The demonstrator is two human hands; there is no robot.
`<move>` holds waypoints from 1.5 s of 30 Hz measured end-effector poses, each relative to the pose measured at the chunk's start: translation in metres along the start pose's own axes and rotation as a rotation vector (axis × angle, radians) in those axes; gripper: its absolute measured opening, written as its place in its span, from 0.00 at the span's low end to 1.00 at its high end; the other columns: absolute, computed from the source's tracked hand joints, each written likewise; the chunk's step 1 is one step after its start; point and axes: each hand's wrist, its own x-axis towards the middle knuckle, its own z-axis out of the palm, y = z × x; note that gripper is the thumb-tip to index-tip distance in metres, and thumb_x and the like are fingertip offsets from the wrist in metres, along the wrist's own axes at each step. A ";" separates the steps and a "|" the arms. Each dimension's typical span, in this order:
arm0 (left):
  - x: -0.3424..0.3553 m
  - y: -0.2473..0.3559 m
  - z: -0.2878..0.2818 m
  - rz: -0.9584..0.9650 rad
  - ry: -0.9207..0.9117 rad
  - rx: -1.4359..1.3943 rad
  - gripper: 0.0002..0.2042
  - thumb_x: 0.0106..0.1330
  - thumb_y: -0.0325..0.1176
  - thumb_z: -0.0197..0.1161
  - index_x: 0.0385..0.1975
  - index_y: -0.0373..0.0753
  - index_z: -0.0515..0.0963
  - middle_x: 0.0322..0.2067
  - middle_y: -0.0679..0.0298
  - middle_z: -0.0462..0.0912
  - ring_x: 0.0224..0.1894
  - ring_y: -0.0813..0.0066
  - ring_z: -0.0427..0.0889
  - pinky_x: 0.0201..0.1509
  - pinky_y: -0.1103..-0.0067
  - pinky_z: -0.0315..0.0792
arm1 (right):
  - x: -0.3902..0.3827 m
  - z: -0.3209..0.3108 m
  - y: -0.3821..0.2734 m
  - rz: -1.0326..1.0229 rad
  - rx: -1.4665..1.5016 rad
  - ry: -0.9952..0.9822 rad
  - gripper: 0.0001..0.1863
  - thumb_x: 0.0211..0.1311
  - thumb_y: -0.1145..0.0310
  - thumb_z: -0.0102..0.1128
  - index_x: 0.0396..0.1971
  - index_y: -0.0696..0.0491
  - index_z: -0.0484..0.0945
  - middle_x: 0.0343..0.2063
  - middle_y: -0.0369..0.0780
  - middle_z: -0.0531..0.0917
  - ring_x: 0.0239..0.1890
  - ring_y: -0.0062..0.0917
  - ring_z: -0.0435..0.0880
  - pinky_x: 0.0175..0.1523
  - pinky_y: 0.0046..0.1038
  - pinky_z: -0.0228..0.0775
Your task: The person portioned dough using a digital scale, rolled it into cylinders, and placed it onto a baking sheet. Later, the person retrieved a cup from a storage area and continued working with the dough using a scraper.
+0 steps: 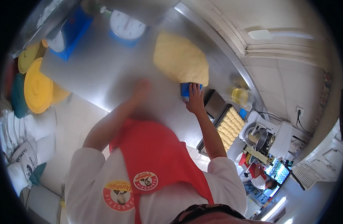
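A large mound of pale yellow dough (180,59) lies on the steel worktable (104,71). At its near edge my right hand (195,99) grips a blue dough scraper (185,90), the fingers laid over it and close against the dough. My left hand (142,89) is over the table to the left, apart from the dough. Motion smears its fingers, so whether it is open or closed does not show.
Two blue dial scales, one with its white dial (127,25) facing up, stand at the far side. Right of the table are a tray of shaped dough pieces (230,127), a clear tub of yellow liquid (241,97) and a mixer (257,138). Yellow lidded bins (37,86) stand left. Another person (259,177) is further off.
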 end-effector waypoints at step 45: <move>0.040 0.026 0.001 0.299 0.449 0.254 0.26 0.59 0.25 0.66 0.60 0.36 0.71 0.56 0.49 0.73 0.55 0.46 0.75 0.60 0.62 0.72 | 0.218 -0.042 -0.130 -0.267 0.343 0.123 0.28 0.53 0.52 0.73 0.51 0.52 0.80 0.43 0.47 0.85 0.48 0.46 0.83 0.54 0.44 0.74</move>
